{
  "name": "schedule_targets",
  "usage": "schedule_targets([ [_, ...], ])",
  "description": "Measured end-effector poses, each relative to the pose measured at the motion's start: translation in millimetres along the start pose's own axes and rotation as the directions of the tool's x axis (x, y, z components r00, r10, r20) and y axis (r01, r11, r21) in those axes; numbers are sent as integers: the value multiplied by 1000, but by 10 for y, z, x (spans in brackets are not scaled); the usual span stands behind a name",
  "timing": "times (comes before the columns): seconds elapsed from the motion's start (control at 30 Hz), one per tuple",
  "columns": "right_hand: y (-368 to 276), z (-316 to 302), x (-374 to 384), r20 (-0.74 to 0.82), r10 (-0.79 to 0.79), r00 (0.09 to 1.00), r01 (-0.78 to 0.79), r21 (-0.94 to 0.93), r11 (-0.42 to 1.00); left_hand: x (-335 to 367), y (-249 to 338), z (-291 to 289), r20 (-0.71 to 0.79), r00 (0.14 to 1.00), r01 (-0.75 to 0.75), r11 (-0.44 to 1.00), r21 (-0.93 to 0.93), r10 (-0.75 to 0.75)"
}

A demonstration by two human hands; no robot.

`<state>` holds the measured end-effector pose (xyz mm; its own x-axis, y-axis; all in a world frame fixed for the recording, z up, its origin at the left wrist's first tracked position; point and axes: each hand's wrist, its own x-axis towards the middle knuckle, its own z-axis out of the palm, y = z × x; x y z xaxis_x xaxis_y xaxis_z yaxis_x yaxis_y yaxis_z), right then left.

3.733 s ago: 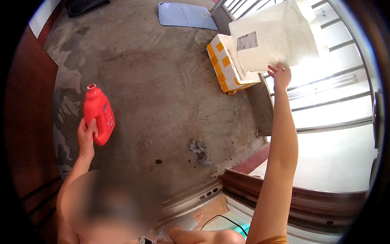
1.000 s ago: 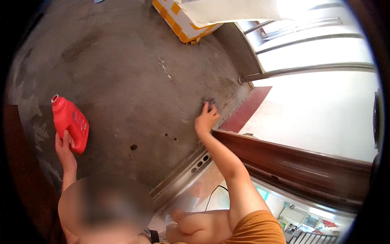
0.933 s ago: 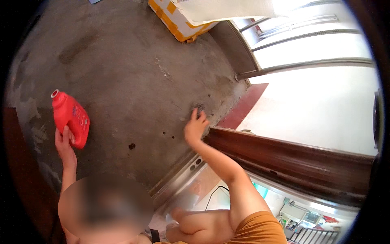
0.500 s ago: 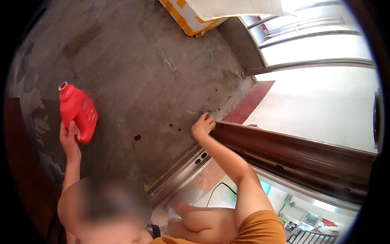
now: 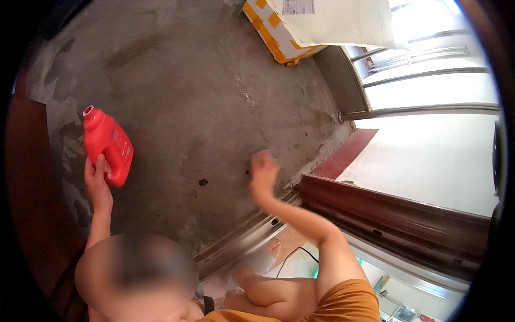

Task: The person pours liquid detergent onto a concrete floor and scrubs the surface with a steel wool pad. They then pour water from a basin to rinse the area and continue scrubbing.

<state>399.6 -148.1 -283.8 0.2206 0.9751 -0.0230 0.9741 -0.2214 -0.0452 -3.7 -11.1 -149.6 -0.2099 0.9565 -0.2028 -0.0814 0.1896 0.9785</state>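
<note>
On the left, a red plastic jug (image 5: 113, 144) with a moulded handle is held up, tilted slightly to the left. Its mouth is open, no cap on it. My left hand (image 5: 98, 177) is closed round the handle at the jug's lower side. To the right of it, my right hand (image 5: 264, 174) is over the grey concrete floor (image 5: 177, 107), near the metal door sill. Motion smears its fingers, and a faint dark blur shows at their tips; whether it holds anything cannot be made out.
A white foam box (image 5: 273, 35) with yellow tape stands at the far side, a pale sheet (image 5: 343, 24) over it. A dark red door frame (image 5: 397, 217) runs along the right. Dark brown wood (image 5: 32, 177) borders the left. Dark spots mark the floor.
My right hand has moved left, away from the door frame's end and over the floor. The view has shifted a little. My left hand keeps hold of the jug.
</note>
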Motion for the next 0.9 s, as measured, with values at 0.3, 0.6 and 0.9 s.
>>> schedule_targets([
  [0.3, -1786, 58, 747, -229, -709, 667, 737, 343, 582, 163, -49, 391, -14, 999, -32, 998, -53, 31],
  [0.6, 1183, 106, 3052, -184, 108, 977, -119, -49, 992, 74, -150, 547, -111, 993, 37, 999, -7, -38],
  [0.9, 3444, 347, 2309, 40, 866, 498, -867, 18, 498, -18, -189, 347, -167, 983, 95, 987, 126, -74],
])
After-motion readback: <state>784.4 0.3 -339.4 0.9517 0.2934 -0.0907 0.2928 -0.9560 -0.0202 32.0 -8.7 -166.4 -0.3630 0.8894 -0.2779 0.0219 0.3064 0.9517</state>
